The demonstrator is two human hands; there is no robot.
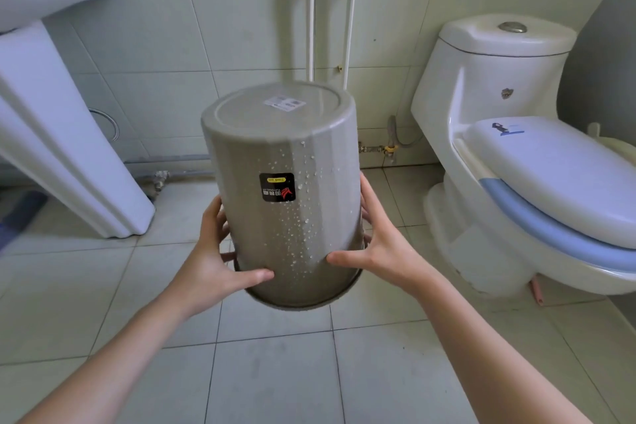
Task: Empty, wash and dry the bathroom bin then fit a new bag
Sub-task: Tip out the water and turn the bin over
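A grey plastic bathroom bin [275, 217] is held upside down in the air at the centre of the head view, its base up and its open rim facing the floor. Water drops cover its side, and a black sticker sits on the wall facing me. My left hand [215, 255] grips the bin's left side near the rim, thumb across the front. On the opposite side, my right hand [375, 244] holds it the same way. The bin's inside is hidden.
A white toilet [516, 162] with a closed lid and blue seat stands at the right. A white pedestal basin [65, 141] stands at the left. Two white pipes [330, 10] run down the tiled wall behind. Pale floor tiles [275, 372] lie below the bin.
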